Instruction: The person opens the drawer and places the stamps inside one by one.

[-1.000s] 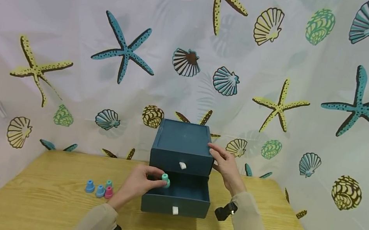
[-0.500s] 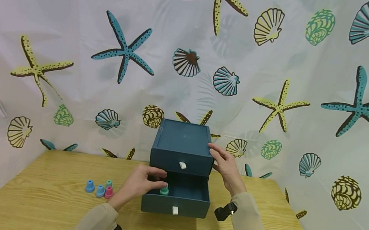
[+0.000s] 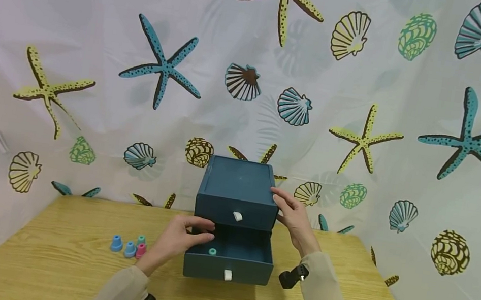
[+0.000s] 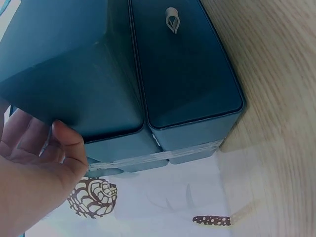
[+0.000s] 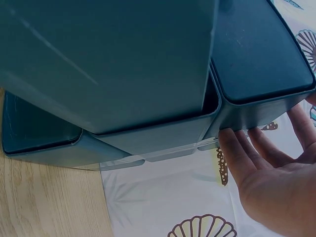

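A dark blue drawer unit [image 3: 240,179] stands on the table with one drawer [image 3: 251,273] pulled out below a closed one. Inside, near the front left, is a small teal peg [image 3: 212,251] with a hole in its top. My left hand [image 3: 182,239] hovers at the drawer's left side, thumb and fingers parted over it and apart from the peg. In the left wrist view that hand [image 4: 44,158] is partly behind the drawer's wall. My right hand [image 3: 296,219] rests on the unit's upper right edge. Straight fingers [image 5: 237,150] of it lie along the side in the right wrist view.
Left of the unit, several small pegs stand in a group: blue [image 3: 117,243], teal [image 3: 141,239] and pink [image 3: 140,251]. A further closed drawer [image 4: 187,64] with a pull tab sits below the open one. Behind hangs a shell-print curtain [image 3: 244,125].
My left hand has lowered the teal peg into the drawer, let go of it and drawn slightly left. The right hand has stayed on the unit.
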`<state>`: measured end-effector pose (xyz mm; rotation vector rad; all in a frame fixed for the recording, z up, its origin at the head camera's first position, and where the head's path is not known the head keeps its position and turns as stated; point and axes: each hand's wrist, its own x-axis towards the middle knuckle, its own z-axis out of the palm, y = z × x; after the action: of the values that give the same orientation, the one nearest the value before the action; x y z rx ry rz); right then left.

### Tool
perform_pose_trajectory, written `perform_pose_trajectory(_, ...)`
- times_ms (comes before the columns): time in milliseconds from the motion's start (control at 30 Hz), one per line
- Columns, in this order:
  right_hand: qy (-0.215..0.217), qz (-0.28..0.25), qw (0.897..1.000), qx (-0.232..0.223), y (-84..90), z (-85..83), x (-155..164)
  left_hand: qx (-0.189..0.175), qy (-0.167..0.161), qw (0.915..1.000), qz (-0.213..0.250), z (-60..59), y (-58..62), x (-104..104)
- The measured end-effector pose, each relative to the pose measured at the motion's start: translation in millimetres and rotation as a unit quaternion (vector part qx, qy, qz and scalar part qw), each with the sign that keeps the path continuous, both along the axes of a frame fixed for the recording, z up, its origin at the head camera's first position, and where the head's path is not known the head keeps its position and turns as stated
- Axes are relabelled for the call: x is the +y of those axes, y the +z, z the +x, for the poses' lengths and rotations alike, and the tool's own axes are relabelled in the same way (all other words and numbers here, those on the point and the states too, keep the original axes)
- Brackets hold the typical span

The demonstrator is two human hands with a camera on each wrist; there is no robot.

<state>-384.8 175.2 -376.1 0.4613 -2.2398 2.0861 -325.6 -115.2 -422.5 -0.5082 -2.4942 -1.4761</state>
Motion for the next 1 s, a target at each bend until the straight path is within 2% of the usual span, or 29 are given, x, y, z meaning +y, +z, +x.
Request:
perform_pose_trajectory(133,0.002,0.001,1.0,-0.002,0.7,-0.4,-1,0.003,0.006,0.9996,0.027,0.5,-3.0,-6)
perform_pose_trajectory(300,0.005,0.002,1.0,-0.003,2.3,-1.0,-1,-0.008,0.016,0.9958,0.09,3.1,-2.9,-16)
perform_pose_trajectory(433,-0.001,0.001,1.0,-0.006,3.3,-0.6,0,-0.01,0.017,0.9936,0.111,5.4,-2.1,-25)
perform_pose_trajectory(600,-0.001,0.0,1.0,-0.011,2.9,-0.6,0,-0.042,0.022,0.9905,0.129,7.3,-4.3,-37)
perform_pose_trajectory(767,-0.004,-0.003,1.0,-0.013,1.6,1.1,1,-0.057,0.028,0.9906,0.121,9.9,-8.0,-46)
perform_pose_trajectory(867,0.002,0.0,1.0,-0.019,7.9,9.0,0,-0.065,0.022,0.9902,0.122,10.9,-12.0,-52)
perform_pose_trajectory(1000,0.01,0.002,1.0,-0.028,9.5,8.3,0,-0.076,0.013,0.9905,0.114,11.2,-17.0,-62)
